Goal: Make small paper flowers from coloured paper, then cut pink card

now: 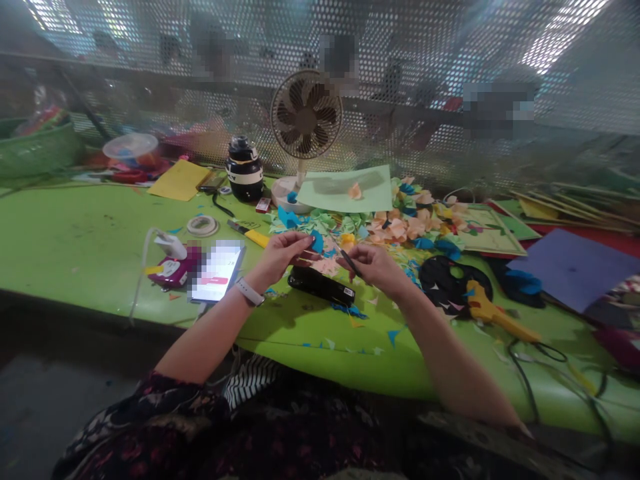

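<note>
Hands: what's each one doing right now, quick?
Left hand: closed, holding blue paper.
Right hand: closed, holding a dark tool, exact type unclear.

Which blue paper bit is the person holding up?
The blue paper pinched in the left hand; the other blue bits lie loose.

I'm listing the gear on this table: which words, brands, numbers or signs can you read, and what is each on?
"28", as best I can tell: phone screen; its other text is blurred.
Bottle: partial letters on the pale band, too blurred to read surely.
Stapler: white label, too small to read.
Little red-and-white box: any print is too small to read.
No brand name reads clearly.
</note>
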`<state>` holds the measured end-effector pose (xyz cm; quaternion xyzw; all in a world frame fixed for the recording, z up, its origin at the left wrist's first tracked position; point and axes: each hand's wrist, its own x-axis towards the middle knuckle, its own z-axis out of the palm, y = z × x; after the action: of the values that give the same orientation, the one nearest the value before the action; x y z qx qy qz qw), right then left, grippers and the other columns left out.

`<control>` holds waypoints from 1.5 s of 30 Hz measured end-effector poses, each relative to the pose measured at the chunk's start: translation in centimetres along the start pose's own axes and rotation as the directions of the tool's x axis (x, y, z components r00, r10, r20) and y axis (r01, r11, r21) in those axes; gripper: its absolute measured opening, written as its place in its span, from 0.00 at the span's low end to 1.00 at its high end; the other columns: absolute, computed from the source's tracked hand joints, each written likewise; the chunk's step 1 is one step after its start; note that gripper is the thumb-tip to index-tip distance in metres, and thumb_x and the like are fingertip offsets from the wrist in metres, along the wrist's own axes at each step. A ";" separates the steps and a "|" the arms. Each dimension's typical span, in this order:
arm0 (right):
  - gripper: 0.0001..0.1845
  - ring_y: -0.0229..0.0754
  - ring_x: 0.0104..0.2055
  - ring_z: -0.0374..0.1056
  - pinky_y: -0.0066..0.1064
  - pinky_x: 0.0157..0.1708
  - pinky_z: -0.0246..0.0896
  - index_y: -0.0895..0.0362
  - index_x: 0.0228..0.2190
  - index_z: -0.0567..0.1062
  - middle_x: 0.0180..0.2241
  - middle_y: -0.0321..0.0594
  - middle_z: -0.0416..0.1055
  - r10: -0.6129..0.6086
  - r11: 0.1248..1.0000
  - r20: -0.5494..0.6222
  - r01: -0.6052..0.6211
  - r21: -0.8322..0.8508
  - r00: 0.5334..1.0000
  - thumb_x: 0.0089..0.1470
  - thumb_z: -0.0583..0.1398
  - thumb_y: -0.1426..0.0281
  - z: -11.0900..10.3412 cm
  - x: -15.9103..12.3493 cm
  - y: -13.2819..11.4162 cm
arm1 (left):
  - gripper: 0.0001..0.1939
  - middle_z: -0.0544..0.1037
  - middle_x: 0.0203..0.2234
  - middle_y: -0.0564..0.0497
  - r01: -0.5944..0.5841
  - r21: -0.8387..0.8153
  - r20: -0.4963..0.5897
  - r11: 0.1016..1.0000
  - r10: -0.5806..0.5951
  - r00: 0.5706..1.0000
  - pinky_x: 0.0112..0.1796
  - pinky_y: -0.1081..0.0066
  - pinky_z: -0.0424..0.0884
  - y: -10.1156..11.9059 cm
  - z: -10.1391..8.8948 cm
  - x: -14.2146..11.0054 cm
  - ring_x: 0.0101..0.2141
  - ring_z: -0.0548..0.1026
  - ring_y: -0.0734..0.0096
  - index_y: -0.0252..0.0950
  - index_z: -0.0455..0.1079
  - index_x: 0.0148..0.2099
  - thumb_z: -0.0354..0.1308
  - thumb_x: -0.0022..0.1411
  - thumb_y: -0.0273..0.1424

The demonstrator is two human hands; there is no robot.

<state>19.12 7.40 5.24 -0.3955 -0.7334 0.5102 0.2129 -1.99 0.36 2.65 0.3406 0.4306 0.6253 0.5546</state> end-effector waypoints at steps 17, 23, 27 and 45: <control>0.14 0.43 0.30 0.68 0.31 0.25 0.48 0.54 0.26 0.73 0.28 0.40 0.76 -0.018 0.597 -0.286 -0.219 -0.772 0.958 0.53 0.62 0.57 -3.3 3.2 4.2 | 0.03 0.85 0.34 0.45 0.000 -0.185 -0.045 0.983 -0.008 0.999 0.41 0.71 0.80 -0.2 -0.4 0.7 0.36 0.84 0.67 0.32 0.75 0.33 0.67 0.56 0.24; 0.12 0.44 0.32 0.69 0.31 0.26 0.49 0.55 0.30 0.76 0.31 0.42 0.77 -0.041 0.572 -0.310 -0.233 -0.787 0.950 0.53 0.63 0.58 -3.7 3.6 5.1 | 0.17 0.83 0.31 0.50 -0.033 -0.116 -0.020 0.993 0.031 0.999 0.38 0.76 0.77 -0.5 -0.6 0.6 0.35 0.82 0.73 0.35 0.78 0.46 0.70 0.53 0.22; 0.15 0.45 0.35 0.70 0.31 0.27 0.51 0.56 0.34 0.77 0.37 0.45 0.78 -0.042 0.542 -0.303 -0.233 -0.807 0.952 0.54 0.62 0.56 -3.9 3.7 5.3 | 0.22 0.84 0.32 0.51 -0.073 -0.114 -0.053 0.991 0.067 0.996 0.42 0.73 0.77 -0.6 -0.5 0.7 0.37 0.82 0.72 0.37 0.79 0.49 0.71 0.51 0.21; 0.16 0.48 0.38 0.73 0.31 0.30 0.56 0.55 0.32 0.80 0.35 0.44 0.79 -0.024 0.595 -0.436 -0.337 -0.730 0.900 0.53 0.63 0.55 -4.3 4.1 5.3 | 0.18 0.79 0.25 0.58 -0.218 0.035 -0.238 0.975 0.220 0.946 0.27 0.76 0.70 -0.6 -1.4 1.4 0.26 0.76 0.79 0.41 0.78 0.42 0.75 0.47 0.29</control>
<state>21.65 14.05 1.62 -0.6082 -0.7833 0.0580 0.1149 -3.25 1.52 1.45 0.3105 0.4567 0.7178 0.4240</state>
